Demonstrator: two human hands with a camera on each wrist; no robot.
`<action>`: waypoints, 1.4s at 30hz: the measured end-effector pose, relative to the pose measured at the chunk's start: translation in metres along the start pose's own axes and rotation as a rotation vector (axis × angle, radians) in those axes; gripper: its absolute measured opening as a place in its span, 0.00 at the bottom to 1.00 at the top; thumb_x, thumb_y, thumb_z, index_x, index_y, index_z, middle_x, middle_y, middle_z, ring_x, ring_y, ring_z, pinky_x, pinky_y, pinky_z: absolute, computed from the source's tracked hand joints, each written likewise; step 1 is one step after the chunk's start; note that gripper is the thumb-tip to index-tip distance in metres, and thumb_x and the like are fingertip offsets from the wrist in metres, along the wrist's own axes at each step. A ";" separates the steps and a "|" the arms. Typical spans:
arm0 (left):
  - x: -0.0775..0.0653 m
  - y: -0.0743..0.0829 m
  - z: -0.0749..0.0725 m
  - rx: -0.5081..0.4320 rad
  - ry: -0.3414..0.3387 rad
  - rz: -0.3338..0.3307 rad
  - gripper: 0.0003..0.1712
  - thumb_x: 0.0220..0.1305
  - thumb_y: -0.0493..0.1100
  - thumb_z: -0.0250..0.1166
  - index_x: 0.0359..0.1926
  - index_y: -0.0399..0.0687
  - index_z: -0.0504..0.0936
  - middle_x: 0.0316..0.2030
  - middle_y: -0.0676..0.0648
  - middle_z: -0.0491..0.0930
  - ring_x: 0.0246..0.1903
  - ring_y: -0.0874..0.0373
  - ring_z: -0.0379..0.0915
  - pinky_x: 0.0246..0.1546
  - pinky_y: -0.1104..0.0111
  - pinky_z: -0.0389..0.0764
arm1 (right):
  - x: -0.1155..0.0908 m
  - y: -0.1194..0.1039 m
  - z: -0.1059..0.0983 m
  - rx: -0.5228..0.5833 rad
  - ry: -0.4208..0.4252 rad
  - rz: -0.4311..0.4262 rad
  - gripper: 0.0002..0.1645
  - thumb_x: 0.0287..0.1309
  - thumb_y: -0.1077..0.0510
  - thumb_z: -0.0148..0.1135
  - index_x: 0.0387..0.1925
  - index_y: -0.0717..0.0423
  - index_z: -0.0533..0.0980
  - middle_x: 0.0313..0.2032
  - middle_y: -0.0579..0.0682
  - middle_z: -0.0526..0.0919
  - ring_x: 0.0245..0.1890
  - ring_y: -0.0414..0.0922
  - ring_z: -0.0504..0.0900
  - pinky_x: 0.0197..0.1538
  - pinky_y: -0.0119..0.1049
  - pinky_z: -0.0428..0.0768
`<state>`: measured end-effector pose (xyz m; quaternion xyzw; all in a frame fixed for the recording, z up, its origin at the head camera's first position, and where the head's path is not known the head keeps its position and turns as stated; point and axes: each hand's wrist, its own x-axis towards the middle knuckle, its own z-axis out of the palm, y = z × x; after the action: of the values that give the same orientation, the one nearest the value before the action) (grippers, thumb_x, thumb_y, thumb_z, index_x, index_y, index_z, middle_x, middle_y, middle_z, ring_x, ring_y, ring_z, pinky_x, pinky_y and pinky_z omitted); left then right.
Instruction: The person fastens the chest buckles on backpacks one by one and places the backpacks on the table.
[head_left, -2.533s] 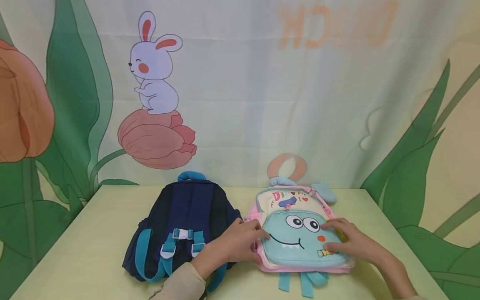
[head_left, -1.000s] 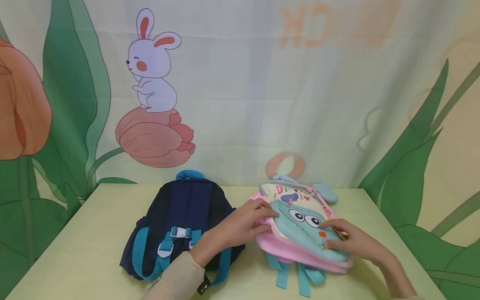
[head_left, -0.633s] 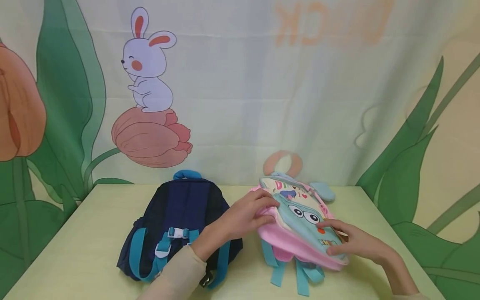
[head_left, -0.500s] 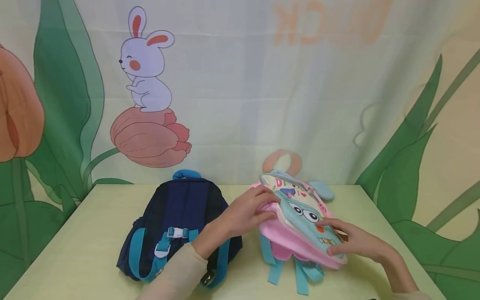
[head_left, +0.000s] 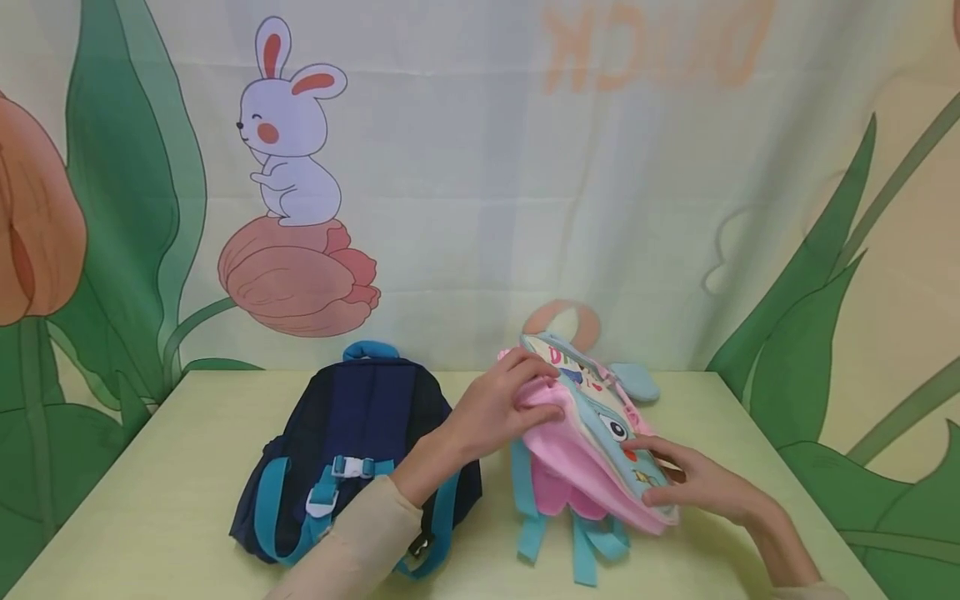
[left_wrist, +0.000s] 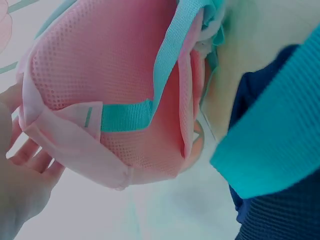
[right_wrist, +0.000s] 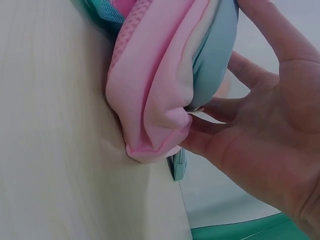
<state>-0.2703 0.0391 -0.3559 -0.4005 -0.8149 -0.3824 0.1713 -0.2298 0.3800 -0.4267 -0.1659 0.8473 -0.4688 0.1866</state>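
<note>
A pink, mint and cream child's backpack point(head_left: 577, 454) with a cartoon face stands tilted on the right of the table in the head view, its left side raised. My left hand point(head_left: 498, 404) grips its upper left side, thumb toward me. In the left wrist view, this hand point(left_wrist: 30, 185) is at the edge of the pink mesh back panel point(left_wrist: 110, 55). My right hand point(head_left: 705, 483) holds the lower right, with thumb and a finger on the mint front. In the right wrist view, fingertips of this hand point(right_wrist: 265, 125) press the bag's side point(right_wrist: 165, 90); some fingers are partly hidden.
A navy backpack point(head_left: 371, 408) with teal straps lies to the left, straps upward, with my left forearm crossing over its right part. Teal straps point(head_left: 585, 550) of the pink bag trail on the pale table point(head_left: 150, 500). Behind hangs a printed curtain point(head_left: 450, 167).
The pink backpack has gone from lying face up to tilted, its left side lifted and turned to the right. My left hand has risen with it; the right hand has stayed at the right side.
</note>
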 end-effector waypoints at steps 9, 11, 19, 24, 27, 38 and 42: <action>0.014 0.012 0.001 -0.046 0.091 -0.008 0.21 0.56 0.51 0.75 0.49 0.50 0.82 0.47 0.52 0.77 0.46 0.61 0.73 0.45 0.71 0.80 | 0.008 0.006 0.008 0.111 -0.001 -0.101 0.43 0.62 0.61 0.65 0.75 0.50 0.57 0.76 0.58 0.51 0.75 0.44 0.55 0.63 0.20 0.65; 0.017 0.014 0.000 -0.043 0.101 0.007 0.20 0.55 0.50 0.76 0.48 0.50 0.82 0.46 0.52 0.77 0.46 0.61 0.73 0.46 0.70 0.79 | 0.011 0.006 0.011 0.119 -0.009 -0.133 0.43 0.63 0.62 0.64 0.75 0.50 0.56 0.76 0.58 0.52 0.72 0.32 0.59 0.64 0.20 0.65; 0.024 0.018 0.001 0.161 0.275 -0.012 0.25 0.48 0.59 0.78 0.44 0.54 0.84 0.47 0.51 0.78 0.47 0.54 0.71 0.50 0.58 0.71 | 0.015 0.002 0.018 0.100 0.042 -0.157 0.43 0.63 0.62 0.64 0.75 0.45 0.56 0.75 0.57 0.55 0.74 0.60 0.55 0.62 0.25 0.69; 0.025 0.021 0.002 0.194 0.318 -0.190 0.31 0.47 0.67 0.76 0.44 0.54 0.79 0.46 0.50 0.72 0.42 0.56 0.67 0.37 0.68 0.72 | 0.019 0.000 0.024 0.083 0.099 -0.236 0.35 0.63 0.63 0.64 0.68 0.48 0.64 0.69 0.53 0.65 0.71 0.59 0.62 0.62 0.29 0.72; 0.026 0.022 0.002 0.121 0.313 -0.208 0.29 0.49 0.64 0.76 0.42 0.52 0.77 0.42 0.50 0.70 0.40 0.59 0.66 0.30 0.72 0.72 | 0.020 -0.002 0.028 0.048 0.130 -0.303 0.28 0.63 0.64 0.64 0.63 0.51 0.69 0.61 0.51 0.72 0.65 0.43 0.71 0.62 0.32 0.74; 0.026 0.019 -0.001 -0.117 0.351 -0.076 0.21 0.55 0.51 0.76 0.43 0.47 0.76 0.47 0.47 0.69 0.47 0.57 0.65 0.40 0.70 0.78 | 0.017 -0.032 0.038 -0.279 0.385 -0.563 0.35 0.54 0.67 0.72 0.61 0.50 0.70 0.57 0.44 0.78 0.59 0.31 0.76 0.53 0.41 0.83; 0.026 0.020 -0.002 -0.142 0.355 -0.033 0.21 0.56 0.49 0.75 0.46 0.47 0.78 0.50 0.47 0.70 0.51 0.56 0.66 0.48 0.64 0.79 | 0.014 -0.042 0.041 -0.264 0.394 -0.641 0.42 0.49 0.72 0.73 0.66 0.57 0.67 0.59 0.48 0.76 0.57 0.32 0.78 0.48 0.37 0.85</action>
<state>-0.2706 0.0593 -0.3294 -0.3242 -0.7493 -0.5065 0.2773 -0.2184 0.3225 -0.4134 -0.3513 0.8250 -0.4132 -0.1585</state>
